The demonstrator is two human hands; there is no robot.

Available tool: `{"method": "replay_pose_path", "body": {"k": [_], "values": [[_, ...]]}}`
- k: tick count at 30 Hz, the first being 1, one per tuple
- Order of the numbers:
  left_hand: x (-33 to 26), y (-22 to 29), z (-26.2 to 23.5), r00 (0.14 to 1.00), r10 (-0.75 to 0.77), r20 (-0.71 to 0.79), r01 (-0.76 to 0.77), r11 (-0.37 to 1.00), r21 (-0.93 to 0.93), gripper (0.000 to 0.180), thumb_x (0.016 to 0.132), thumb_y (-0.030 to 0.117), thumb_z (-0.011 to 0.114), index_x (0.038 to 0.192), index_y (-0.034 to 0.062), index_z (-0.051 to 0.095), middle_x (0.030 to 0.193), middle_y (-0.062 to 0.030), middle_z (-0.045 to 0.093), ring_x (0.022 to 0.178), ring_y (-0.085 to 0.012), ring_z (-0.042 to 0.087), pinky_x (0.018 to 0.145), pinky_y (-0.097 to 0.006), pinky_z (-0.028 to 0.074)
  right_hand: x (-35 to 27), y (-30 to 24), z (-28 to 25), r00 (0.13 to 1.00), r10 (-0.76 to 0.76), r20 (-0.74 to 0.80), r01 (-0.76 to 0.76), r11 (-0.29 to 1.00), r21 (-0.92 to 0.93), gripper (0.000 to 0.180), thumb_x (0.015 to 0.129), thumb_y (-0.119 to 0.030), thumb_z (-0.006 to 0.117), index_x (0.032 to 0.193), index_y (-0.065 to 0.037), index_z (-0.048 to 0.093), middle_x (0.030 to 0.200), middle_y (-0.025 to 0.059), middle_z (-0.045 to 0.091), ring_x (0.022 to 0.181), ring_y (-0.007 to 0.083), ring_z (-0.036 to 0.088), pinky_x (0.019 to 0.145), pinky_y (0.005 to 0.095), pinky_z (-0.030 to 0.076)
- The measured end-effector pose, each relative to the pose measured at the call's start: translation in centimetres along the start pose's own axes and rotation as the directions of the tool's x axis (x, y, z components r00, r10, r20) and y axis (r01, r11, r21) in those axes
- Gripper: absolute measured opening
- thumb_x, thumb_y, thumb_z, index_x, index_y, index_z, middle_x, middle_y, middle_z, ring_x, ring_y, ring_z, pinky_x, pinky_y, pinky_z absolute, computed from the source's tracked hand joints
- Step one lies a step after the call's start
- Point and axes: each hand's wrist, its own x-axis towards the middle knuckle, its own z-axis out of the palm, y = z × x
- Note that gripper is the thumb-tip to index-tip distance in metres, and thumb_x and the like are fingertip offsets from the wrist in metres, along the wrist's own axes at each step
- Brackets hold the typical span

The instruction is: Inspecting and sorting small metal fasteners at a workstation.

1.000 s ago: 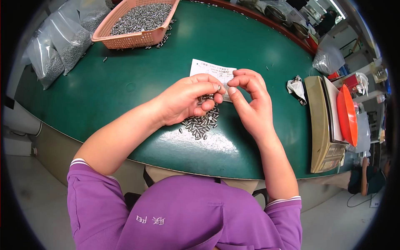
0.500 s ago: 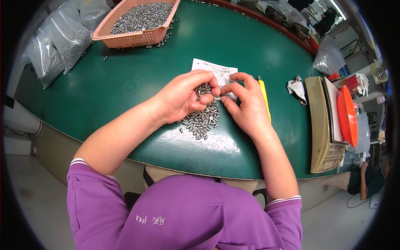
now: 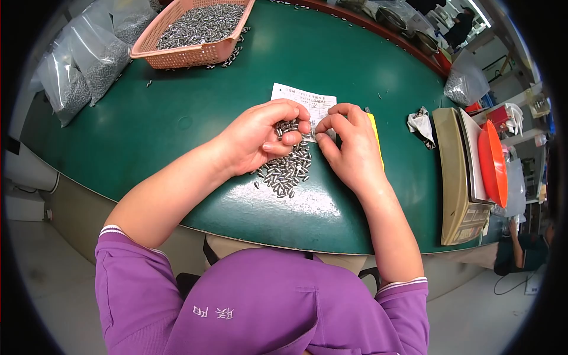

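Cupping metal pieces (image 3: pixel 288 126) in a curled grip, the left hand (image 3: pixel 257 135) is nearer the loose pile (image 3: pixel 285 177), at its five o'clock on the tabletop (image 3: pixel 331 59), long axes mixed, while the right hand (image 3: pixel 355 148), at three o'clock, has a narrow grip, contents impossible to tell.

The person wears a purple short-sleeved shirt (image 3: pixel 260 290) with white-striped cuffs (image 3: pixel 408 284) and small white embroidery (image 3: pixel 225 313) in front.
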Motion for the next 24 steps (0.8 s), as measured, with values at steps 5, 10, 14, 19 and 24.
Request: {"method": "replay_pose_path", "body": {"k": [5, 10, 14, 19, 24], "values": [[0.03, -0.07, -0.16, 1.0, 0.006, 0.008, -0.006, 1.0, -0.008, 0.014, 0.091, 0.009, 0.043, 0.094, -0.0015, 0.051, 0.089, -0.0078, 0.051, 0.065, -0.0077, 0.043, 0.041, -0.016, 0.03, -0.09, -0.03, -0.17, 0.997, -0.027, 0.073, 0.028, 1.0, -0.012, 0.012, 0.074, -0.008, 0.07, 0.085, -0.009, 0.065, 0.109, 0.0105, 0.054, 0.1, 0.0284, 0.053, 0.084, 0.0377, 0.045], [0.01, -0.04, 0.11, 1.0, 0.006, 0.006, -0.006, 1.0, 0.0, 0.015, 0.091, 0.011, 0.044, 0.093, -0.0015, 0.052, 0.088, -0.0079, 0.052, 0.064, -0.0076, 0.043, 0.041, -0.016, 0.03, 0.04, 0.19, 0.07, 1.0, -0.025, 0.004, 0.025, 1.0, 0.009, 0.011, 0.07, -0.007, 0.07, 0.079, -0.006, 0.065, 0.097, 0.0112, 0.057, 0.097, 0.0312, 0.054, 0.084, 0.0413, 0.045], [0.08, -0.11, 0.02, 1.0, -0.01, 0.019, 0.01, 1.0, 0.01, 0.015, 0.092, 0.011, 0.044, 0.094, -0.0016, 0.052, 0.088, -0.0079, 0.052, 0.064, -0.0076, 0.043, 0.041, -0.016, 0.03, 0.14, 0.51, 0.67, 1.0, -0.017, -0.022, 0.017, 1.0, -0.003, 0.008, 0.071, -0.006, 0.068, 0.077, -0.004, 0.063, 0.096, 0.0111, 0.058, 0.095, 0.0305, 0.055, 0.082, 0.0415, 0.045], [-0.03, -0.18, 0.09, 1.0, 0.003, 0.009, -0.003, 0.998, 0.065, 0.016, 0.092, 0.012, 0.048, 0.098, -0.0015, 0.053, 0.089, -0.0078, 0.052, 0.064, -0.0077, 0.043, 0.041, -0.016, 0.031, 0.17, 0.52, 0.64, 0.998, -0.062, -0.03, 0.06, 0.997, -0.042, 0.006, 0.071, -0.005, 0.066, 0.076, -0.004, 0.062, 0.097, 0.0109, 0.057, 0.095, 0.0305, 0.055, 0.082, 0.0417, 0.045], [-0.03, -0.22, -0.13, 1.0, 0.013, 0.012, -0.014, 0.998, 0.055, 0.016, 0.092, 0.013, 0.049, 0.098, -0.0011, 0.053, 0.089, -0.0076, 0.053, 0.064, -0.0076, 0.043, 0.042, -0.016, 0.031, 0.21, -0.16, -0.08, 0.995, -0.081, -0.054, 0.08, 0.996, -0.027, 0.009, 0.071, -0.006, 0.067, 0.079, -0.005, 0.063, 0.098, 0.0114, 0.057, 0.095, 0.0314, 0.055, 0.082, 0.0413, 0.045]]}}
